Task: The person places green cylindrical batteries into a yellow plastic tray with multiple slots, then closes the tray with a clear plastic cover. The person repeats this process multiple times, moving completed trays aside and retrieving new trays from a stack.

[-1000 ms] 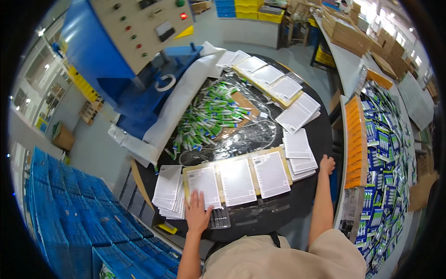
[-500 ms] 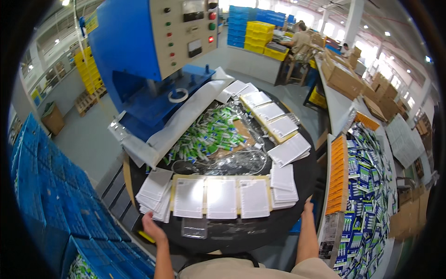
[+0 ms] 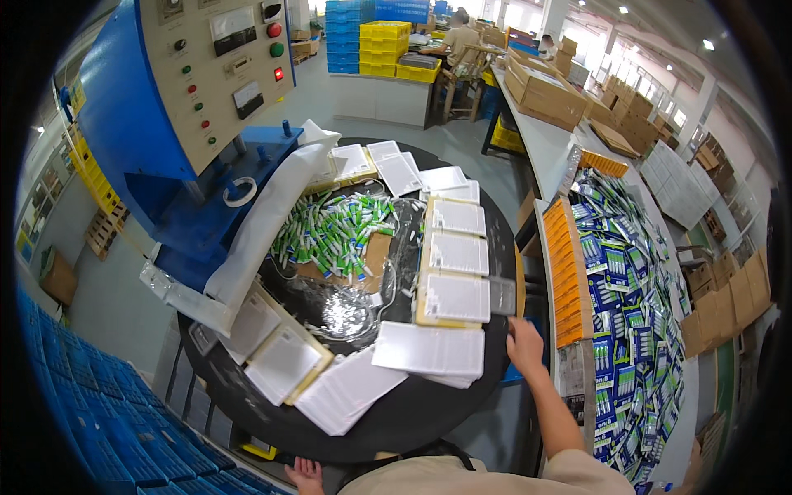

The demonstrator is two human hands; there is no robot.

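A round black turntable [image 3: 462, 412] is in front of me. My right hand [image 3: 525, 345] is at its right rim, fingers loosely bent and holding nothing I can see, next to a clear plastic tray [image 3: 502, 295]. Down by the near edge, my left hand [image 3: 305, 477] is off the table with its fingers apart and empty. White cards [image 3: 459, 253] lie in a row on a yellow frame along the right side. Loose stacks of white cards [image 3: 429, 351] rest along the near side. Small green-and-white cylinders [image 3: 338, 235] are heaped in the middle.
A blue machine [image 3: 124, 99] with a button panel overhangs the far left of the turntable. Blue crates [image 3: 74, 396] line the left. An orange-edged bin [image 3: 569, 280] full of blister packs [image 3: 631, 330] stands right. People work beyond, near yellow crates [image 3: 384, 45].
The turntable has turned counterclockwise, carrying the three-card frame from the near side to the right. My left hand has dropped away from the rim; my view has swung right.
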